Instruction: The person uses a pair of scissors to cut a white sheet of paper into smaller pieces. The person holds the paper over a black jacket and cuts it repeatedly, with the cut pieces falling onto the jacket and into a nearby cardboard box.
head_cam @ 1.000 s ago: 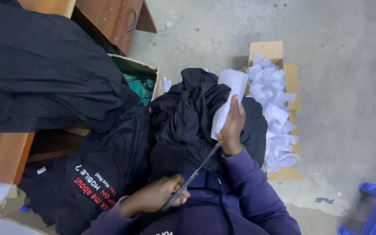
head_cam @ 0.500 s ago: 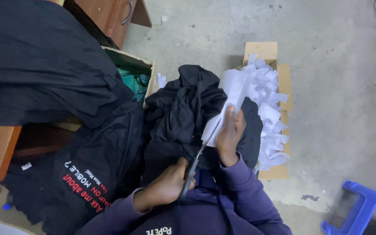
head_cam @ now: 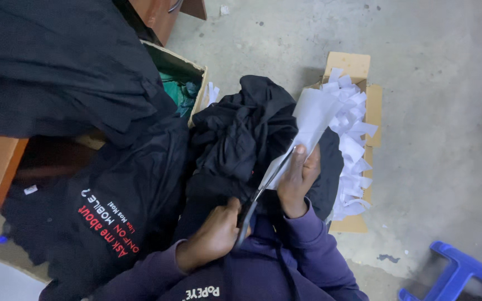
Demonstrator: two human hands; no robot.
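Observation:
My left hand point(head_cam: 213, 234) grips the handles of a pair of scissors point(head_cam: 258, 195). The blades point up and to the right, and their tips meet the lower edge of a white paper sheet point(head_cam: 313, 114). My right hand point(head_cam: 297, 178) pinches that sheet from below, thumb on top, right beside the blades. Both hands work over a heap of black garments point(head_cam: 241, 134) lying in my lap, above my purple sleeves.
A flat cardboard piece point(head_cam: 347, 61) on the concrete floor at the right carries several white paper strips point(head_cam: 358, 139). An open cardboard box point(head_cam: 196, 72) holds something green. A black shirt with red and white print point(head_cam: 112, 212) lies at the left. A blue stool point(head_cam: 458, 273) stands at the lower right.
The scissors have moved up along the paper toward my right hand, and the blades now sit at the sheet's edge. My right hand still holds the sheet.

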